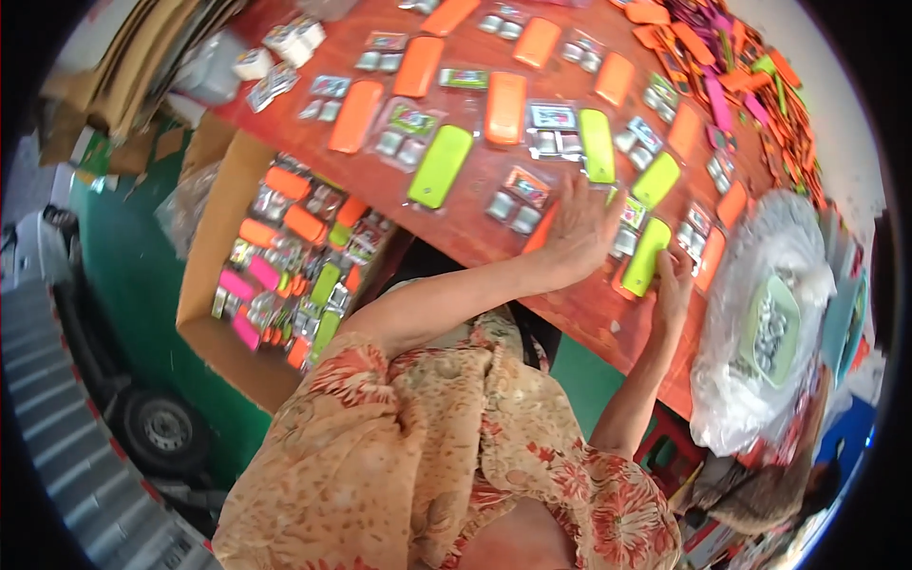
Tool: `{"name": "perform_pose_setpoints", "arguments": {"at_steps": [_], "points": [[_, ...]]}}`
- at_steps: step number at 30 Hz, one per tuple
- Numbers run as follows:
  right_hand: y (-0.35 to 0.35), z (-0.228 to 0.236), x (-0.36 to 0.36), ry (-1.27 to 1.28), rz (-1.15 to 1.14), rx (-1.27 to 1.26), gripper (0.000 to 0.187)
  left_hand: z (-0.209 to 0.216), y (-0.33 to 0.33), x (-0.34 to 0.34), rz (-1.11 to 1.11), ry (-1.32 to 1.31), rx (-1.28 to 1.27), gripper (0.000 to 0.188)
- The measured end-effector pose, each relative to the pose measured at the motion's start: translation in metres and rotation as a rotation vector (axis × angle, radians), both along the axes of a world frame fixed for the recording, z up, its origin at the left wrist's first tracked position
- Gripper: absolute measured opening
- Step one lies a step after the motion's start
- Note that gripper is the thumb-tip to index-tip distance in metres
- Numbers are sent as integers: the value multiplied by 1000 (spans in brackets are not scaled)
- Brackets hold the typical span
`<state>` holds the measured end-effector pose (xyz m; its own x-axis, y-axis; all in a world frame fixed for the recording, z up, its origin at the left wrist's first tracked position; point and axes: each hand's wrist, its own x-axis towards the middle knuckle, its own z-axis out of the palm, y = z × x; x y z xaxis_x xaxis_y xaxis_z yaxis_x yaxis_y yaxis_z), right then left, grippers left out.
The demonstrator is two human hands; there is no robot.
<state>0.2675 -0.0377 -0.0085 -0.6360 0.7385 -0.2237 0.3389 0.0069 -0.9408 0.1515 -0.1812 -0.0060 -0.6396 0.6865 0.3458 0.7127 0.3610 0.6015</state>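
Clear packs, each with a long rounded plastic case and small silvery pieces with a printed card, are spread over the red table (456,233). My left hand (581,228) lies palm down with its fingers stretched out, over an orange case (541,231) that it partly covers. Its fingertips reach the lower end of a yellow-green case (597,147). My right hand (674,283) has its fingers bent at the right edge of another yellow-green case (648,256), which overlaps an orange one. Whether that case is lifted is hard to tell.
A cardboard box (207,256) filled with similar packs stands below the table's left edge. Loose coloured plastic parts (722,66) are heaped at the far right. A green basket (771,328) with small silvery pieces sits in clear plastic at right. White stacked pieces (293,40) lie far left.
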Motion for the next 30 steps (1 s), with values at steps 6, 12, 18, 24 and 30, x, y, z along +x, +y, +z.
{"name": "perform_pose_setpoints", "arguments": {"at_steps": [6, 12, 18, 24, 30], "points": [[-8, 9, 24, 39, -22, -147, 27, 10, 7, 13, -2, 19, -97, 46], [-4, 16, 34, 35, -21, -295, 25, 6, 19, 16, 32, 30, 26, 41], [-14, 17, 29, 112, -74, -428, 21, 14, 30, 18, 14, -249, 53, 49], [-21, 23, 28, 9, -33, -304, 23, 11, 32, 11, 9, -338, 9, 50], [-14, 26, 39, 97, -23, -395, 22, 25, 37, 15, -74, -427, 25, 50]]}}
